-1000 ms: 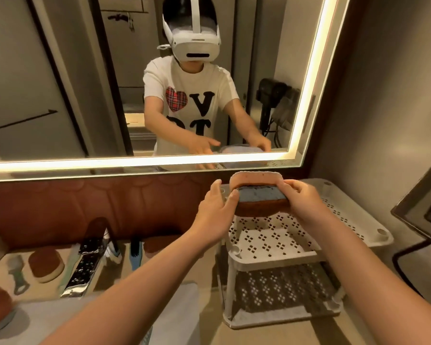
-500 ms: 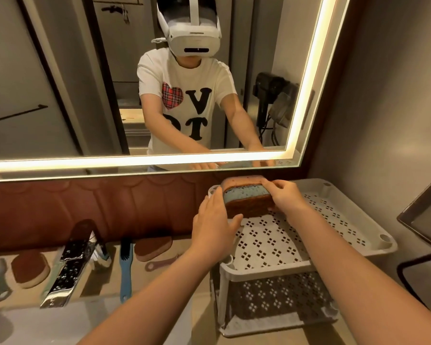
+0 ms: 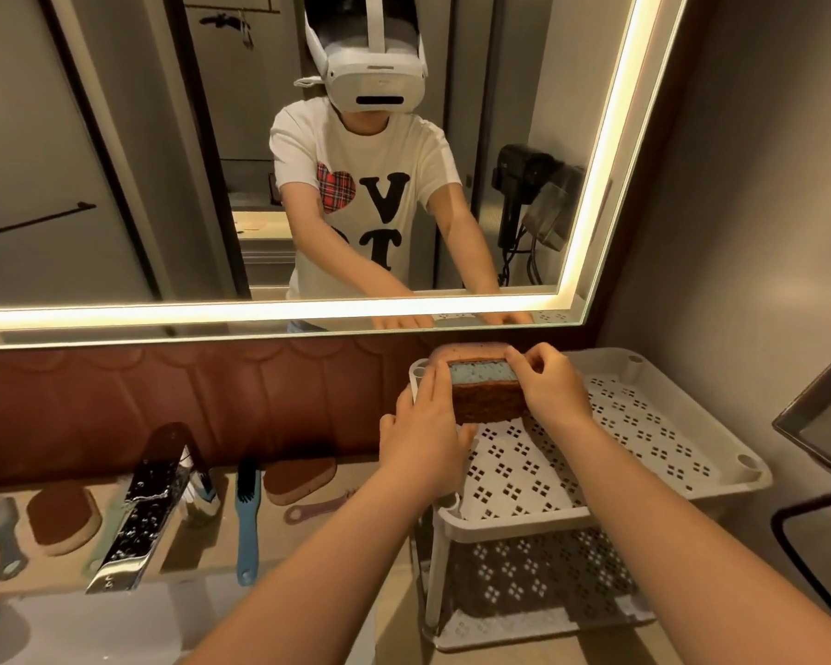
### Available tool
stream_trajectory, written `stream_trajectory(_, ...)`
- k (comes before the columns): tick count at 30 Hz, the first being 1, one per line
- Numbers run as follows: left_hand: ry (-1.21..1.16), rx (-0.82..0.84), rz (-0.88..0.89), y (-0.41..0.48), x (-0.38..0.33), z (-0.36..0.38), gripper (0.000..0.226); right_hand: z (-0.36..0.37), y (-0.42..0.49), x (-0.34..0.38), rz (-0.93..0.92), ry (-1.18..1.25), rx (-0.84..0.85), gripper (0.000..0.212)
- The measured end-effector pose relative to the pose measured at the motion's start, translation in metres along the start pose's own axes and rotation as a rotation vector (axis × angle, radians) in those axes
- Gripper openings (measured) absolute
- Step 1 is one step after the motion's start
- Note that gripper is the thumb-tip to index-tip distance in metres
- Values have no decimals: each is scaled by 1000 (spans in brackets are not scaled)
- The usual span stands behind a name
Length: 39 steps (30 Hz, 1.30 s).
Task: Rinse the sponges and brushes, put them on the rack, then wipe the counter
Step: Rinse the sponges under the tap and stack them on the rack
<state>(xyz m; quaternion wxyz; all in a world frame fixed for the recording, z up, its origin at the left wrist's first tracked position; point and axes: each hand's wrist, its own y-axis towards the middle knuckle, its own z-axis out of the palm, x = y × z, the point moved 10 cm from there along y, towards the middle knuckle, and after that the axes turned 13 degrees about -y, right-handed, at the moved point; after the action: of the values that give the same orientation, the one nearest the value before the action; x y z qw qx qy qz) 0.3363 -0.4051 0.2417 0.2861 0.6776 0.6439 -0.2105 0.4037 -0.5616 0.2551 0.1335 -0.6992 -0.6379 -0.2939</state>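
Left grip: my left grip [image 3: 423, 439] is nearly flat, its straight fingers pressed against the near-left end of the sponge [image 3: 485, 400] and its thumb lying just under that end.
Right grip: my right grip [image 3: 548, 391] is curled round the other end of the sponge, fingers over the top edge, pinching it.
Sponge, place: it sits between my two grips, on edge, at the back-left corner of the rack [image 3: 720, 487]. I cannot tell whether its lower edge touches the shelf yet.
Sponge, build: a rounded block in layers, with coarse brown scourer faces and a pale blue foam band between them, matte and open-pored.
Handling, my guess: light, soft and springy. It may be wet, so it could sag or drip if held by one corner. It is not fragile and the scourer gives good friction.
Where to hold: by the two short ends as now, squeezing gently so that it keeps its shape.
Rack: white hard plastic with two tiers, flat shelves pierced with small diamond clusters, raised rims and corner posts. It lies below and to the right of my grips.
Waiting: lower and to the left of my left grip, on the table [image 3: 308, 559], lie a blue brush [image 3: 247, 515] and a brown sponge [image 3: 301, 479]. Further left stands a wet chrome tap [image 3: 140, 515].
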Motion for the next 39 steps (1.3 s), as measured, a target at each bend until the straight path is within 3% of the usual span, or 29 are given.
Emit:
stream_trajectory(6,-54,-18,8,-2,1,-10,68,-31,-7,13,-9,-157,-140,34)
stream_trajectory(9,-150,-114,56,-8,3,-31,61,-40,-16,34,-96,-183,-146,32)
stream_trajectory(13,-209,-23,150,-27,0,-54,41,-43,-39,71,-254,-227,-93,24)
stream_trajectory(19,-130,164,156,-86,25,-98,29,-18,-103,139,-529,-220,95,16)
stream_trajectory(26,-59,287,-14,-160,117,-126,30,42,-187,196,-730,-231,330,11)
stream_trajectory(35,-121,248,-261,-240,270,-161,28,191,-267,198,-693,-341,678,5)
stream_trajectory(39,-264,200,-434,-270,343,-169,26,250,-299,186,-651,-409,815,6)
